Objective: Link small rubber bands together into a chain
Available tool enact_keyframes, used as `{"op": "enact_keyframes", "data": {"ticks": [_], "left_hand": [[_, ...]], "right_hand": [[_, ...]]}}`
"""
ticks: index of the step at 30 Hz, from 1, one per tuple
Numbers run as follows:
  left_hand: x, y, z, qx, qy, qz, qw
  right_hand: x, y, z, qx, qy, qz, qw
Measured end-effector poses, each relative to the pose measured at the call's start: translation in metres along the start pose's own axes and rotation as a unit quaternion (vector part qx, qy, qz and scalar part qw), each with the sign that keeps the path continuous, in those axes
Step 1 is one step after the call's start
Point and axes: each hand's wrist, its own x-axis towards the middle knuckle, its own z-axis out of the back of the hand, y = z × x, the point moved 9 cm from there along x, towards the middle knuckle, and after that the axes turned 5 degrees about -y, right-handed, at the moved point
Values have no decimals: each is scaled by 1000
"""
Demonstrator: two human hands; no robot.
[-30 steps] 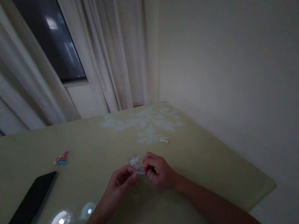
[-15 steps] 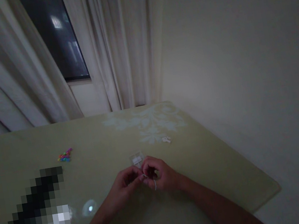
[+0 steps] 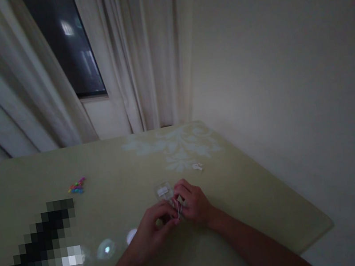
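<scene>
A thin white cord (image 3: pixel 178 211) runs between my two hands, low over the table. My left hand (image 3: pixel 159 221) pinches it with thumb and fingers. From the other side my right hand (image 3: pixel 193 201) has its fingers closed on the same cord, part of which bends up in a loop. Just beyond my fingertips lies a small clear plastic box (image 3: pixel 163 191) with a white piece inside; my hands partly cover its near edge. Fine detail at the fingertips is too small and dim to make out.
A small pile of colourful beads (image 3: pixel 77 186) lies to the left. Scissors with white handles (image 3: pixel 197 166) rest behind my right hand. A blurred dark object (image 3: pixel 42 240) covers the left front. The wall (image 3: pixel 295 110) borders the table's (image 3: pixel 260 209) right edge.
My left hand has shifted right, and my right hand has turned and risen slightly. The cord now stands as a loop between the fingers. A round light patch shows beside my left wrist.
</scene>
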Motion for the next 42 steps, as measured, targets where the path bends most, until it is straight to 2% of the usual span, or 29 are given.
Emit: {"op": "enact_keyframes", "data": {"ticks": [3,6,9,12,14,17,21,29,34,38,42], "left_hand": [[-2,-2,-7,-5,28,1,1000],[-1,2,-2,-2,22,14,1000],[2,10,12,35,-20,37,999],[3,19,31,92,-89,54,990],[2,23,36,146,-110,49,982],[0,25,24,241,-68,25,968],[-3,29,7,316,-11,24,948],[-2,31,13,253,-25,55,965],[0,32,25,213,-76,54,973],[0,34,32,127,-126,74,981],[1,33,26,35,-122,80,989]], "right_hand": [[-1,4,-2,-52,15,43,998],[1,0,-1,-19,12,-4,1000],[4,-7,5,45,-17,-69,996],[6,-13,10,80,-39,-116,989],[6,-19,11,90,-46,-149,984],[2,-28,10,85,-52,-193,976],[-3,-32,4,56,-34,-205,977],[-7,-31,-9,25,21,-178,983],[-3,-25,-8,39,30,-164,985],[1,-15,-9,77,37,-120,989],[2,-4,-11,126,40,-64,989]]}}
